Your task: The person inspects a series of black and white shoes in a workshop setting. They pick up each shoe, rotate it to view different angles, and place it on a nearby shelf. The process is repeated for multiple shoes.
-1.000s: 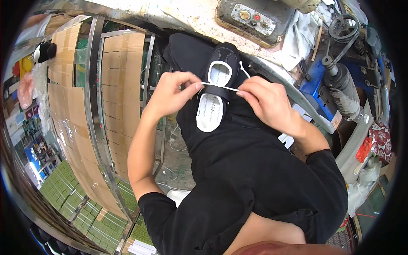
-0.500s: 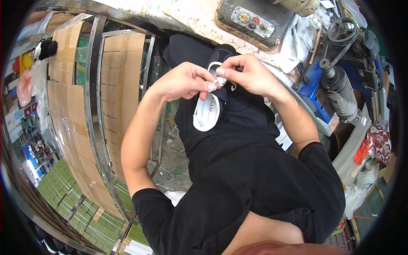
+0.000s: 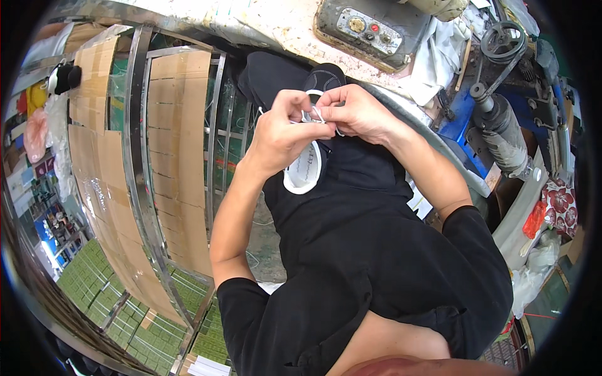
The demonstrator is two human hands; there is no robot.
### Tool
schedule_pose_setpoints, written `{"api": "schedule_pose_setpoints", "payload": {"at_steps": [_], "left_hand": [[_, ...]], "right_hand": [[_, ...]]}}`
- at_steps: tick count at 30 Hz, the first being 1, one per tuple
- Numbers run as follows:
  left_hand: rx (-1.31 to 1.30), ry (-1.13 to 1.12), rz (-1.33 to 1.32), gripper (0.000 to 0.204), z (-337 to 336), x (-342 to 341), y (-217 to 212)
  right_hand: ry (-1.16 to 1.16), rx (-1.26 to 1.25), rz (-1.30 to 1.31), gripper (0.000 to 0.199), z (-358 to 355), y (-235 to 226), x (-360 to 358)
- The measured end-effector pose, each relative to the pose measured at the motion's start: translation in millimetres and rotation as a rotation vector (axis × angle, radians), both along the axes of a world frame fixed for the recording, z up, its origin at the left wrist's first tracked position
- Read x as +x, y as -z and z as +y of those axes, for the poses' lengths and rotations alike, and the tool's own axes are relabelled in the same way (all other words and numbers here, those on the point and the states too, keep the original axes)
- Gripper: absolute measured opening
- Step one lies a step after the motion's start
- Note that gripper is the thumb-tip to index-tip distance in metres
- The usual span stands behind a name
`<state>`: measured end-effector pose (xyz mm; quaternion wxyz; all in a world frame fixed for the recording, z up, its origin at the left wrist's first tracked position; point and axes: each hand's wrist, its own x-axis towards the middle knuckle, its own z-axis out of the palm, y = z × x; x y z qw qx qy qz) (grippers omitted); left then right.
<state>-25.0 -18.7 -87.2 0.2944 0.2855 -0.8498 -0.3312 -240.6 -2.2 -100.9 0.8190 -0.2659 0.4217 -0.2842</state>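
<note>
A black shoe (image 3: 325, 78) with a white inside lies on my lap, its toe pointing away from me and its open heel end (image 3: 303, 178) nearest my body. Over its middle, both hands work at a white shoelace (image 3: 318, 115). My left hand (image 3: 285, 128) pinches the lace with its fingers curled, thumb pointing right. Pressed close to it, my right hand (image 3: 360, 114) grips the lace between thumb and forefinger. A short lace end shows left of my left hand. The fingers hide most of the shoe's lacing.
Ahead stands a stained worktable (image 3: 276, 28) carrying a metal box with knobs and a red button (image 3: 374, 28). At right is a machine with a pulley and belt (image 3: 503, 42). To my left runs a metal rack (image 3: 135, 125) with cardboard panels (image 3: 179, 144).
My left hand has moved right and turned over, coming up against my right hand at the lace. My right hand has shifted slightly left. The shoe has barely moved.
</note>
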Motion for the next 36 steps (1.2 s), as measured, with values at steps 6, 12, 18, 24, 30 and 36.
{"api": "schedule_pose_setpoints", "payload": {"at_steps": [6,12,18,24,30,36], "left_hand": [[0.086,0.156,-0.024,0.024,-13,-6,-18],[0.283,-0.31,0.277,0.009,-5,41,38],[0.924,-0.406,0.699,0.032,52,27,57],[0.934,-0.284,0.299,0.106,121,47,39],[0.757,-0.385,0.441,0.107,104,53,20],[0.616,-0.47,0.788,0.134,34,38,-50]], "right_hand": [[-0.204,-0.233,0.103,0.014,-8,-7,-4],[-0.264,-0.537,0.723,0.01,17,-30,-23],[-0.131,-0.522,0.793,0.027,23,-9,-26],[0.204,-0.5,0.987,0.054,-3,3,-16],[0.325,-0.696,0.854,0.046,-11,15,-22],[0.426,-0.466,0.276,0.059,9,-23,-50]]}}
